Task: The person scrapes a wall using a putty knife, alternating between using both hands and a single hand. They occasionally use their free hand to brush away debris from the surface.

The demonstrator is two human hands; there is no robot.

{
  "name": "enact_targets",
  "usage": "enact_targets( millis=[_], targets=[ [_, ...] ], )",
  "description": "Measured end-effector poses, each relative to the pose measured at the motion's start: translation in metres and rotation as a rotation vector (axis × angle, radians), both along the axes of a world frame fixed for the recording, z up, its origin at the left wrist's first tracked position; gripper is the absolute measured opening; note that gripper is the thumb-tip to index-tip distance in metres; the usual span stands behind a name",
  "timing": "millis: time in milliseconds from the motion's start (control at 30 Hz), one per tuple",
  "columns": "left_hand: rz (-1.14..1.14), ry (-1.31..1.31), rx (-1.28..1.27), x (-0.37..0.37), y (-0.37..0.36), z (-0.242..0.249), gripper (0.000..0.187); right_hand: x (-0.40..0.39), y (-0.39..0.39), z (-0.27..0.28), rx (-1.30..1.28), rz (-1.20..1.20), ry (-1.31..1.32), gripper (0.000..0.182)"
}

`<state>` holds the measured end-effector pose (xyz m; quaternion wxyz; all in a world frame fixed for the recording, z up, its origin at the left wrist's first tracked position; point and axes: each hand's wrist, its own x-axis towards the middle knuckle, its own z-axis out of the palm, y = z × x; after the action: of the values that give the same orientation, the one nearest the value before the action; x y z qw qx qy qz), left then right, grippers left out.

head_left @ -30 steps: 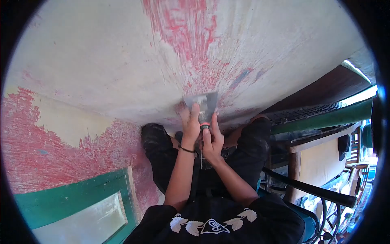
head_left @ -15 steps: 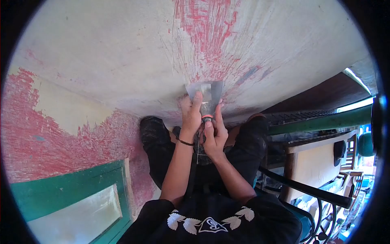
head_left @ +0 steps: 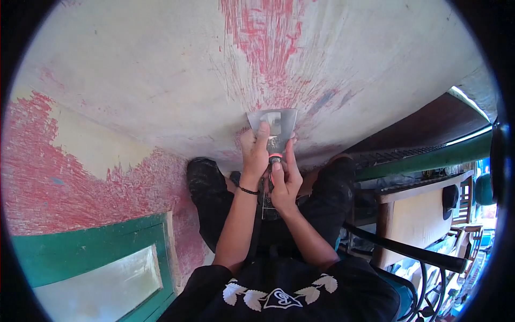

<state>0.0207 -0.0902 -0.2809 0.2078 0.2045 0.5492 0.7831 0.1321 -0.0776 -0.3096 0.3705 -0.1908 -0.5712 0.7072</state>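
Observation:
Both of my hands grip a broad metal scraper [head_left: 284, 119], its wide blade edge right at the wall [head_left: 161, 70]. My left hand [head_left: 255, 155] is closed at the blade's left side, thumb laid flat on the metal. A dark bracelet circles that wrist. Closed around the handle [head_left: 274, 159] with its red-orange collar is my right hand [head_left: 286, 182], a finger reaching up along the blade's right side. Ahead of the blade, the off-white wall carries a streaky patch of red paint [head_left: 265, 48], scratched into thin lines.
On the left, a green window frame [head_left: 91, 249] adjoins more red, partly scraped wall [head_left: 102, 193]. A green rail [head_left: 424, 161] runs along the right. Below it are a wooden bench-like piece [head_left: 418, 220] and a black metal armrest [head_left: 407, 249]. My bent knees flank my hands.
The scraper and both hands appear slightly lower and a touch to the right in view, as the whole view shifts a little. The grip stays the same.

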Motion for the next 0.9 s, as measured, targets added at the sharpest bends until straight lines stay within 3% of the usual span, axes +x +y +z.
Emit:
enact_targets(
  millis=[67, 167, 267, 367, 400, 467, 633, 767, 900],
  targets=[
    [0.015, -0.005, -0.002, -0.001, 0.001, -0.013, 0.047, -0.002, -0.008, 0.000, -0.030, -0.042, 0.059, 0.061],
    [-0.001, 0.102, -0.163, -0.001, -0.008, -0.069, 0.050, 0.005, -0.015, -0.057, -0.091, -0.038, 0.017, 0.062],
    [0.074, 0.221, -0.166, -0.001, -0.005, -0.082, 0.051, 0.001, -0.016, -0.073, -0.052, -0.054, 0.022, 0.060],
    [-0.016, 0.096, -0.140, -0.001, -0.013, -0.018, 0.045, -0.006, -0.005, -0.029, 0.116, -0.068, -0.017, 0.063],
    [-0.032, 0.076, -0.101, -0.006, -0.009, -0.009, 0.045, -0.005, -0.007, -0.019, 0.041, -0.040, -0.005, 0.062],
    [0.036, 0.143, -0.122, -0.007, -0.007, -0.015, 0.047, -0.003, -0.012, -0.006, -0.108, 0.004, 0.025, 0.062],
    [0.049, 0.168, -0.187, -0.006, -0.012, -0.087, 0.045, 0.002, -0.017, -0.053, 0.003, -0.058, 0.016, 0.060],
    [0.146, 0.243, -0.051, -0.011, -0.002, -0.033, 0.044, -0.007, -0.011, -0.022, 0.032, -0.044, -0.001, 0.060],
    [0.043, 0.127, -0.081, -0.014, -0.012, -0.026, 0.044, -0.006, -0.025, 0.002, -0.080, -0.015, 0.002, 0.061]
  ],
)
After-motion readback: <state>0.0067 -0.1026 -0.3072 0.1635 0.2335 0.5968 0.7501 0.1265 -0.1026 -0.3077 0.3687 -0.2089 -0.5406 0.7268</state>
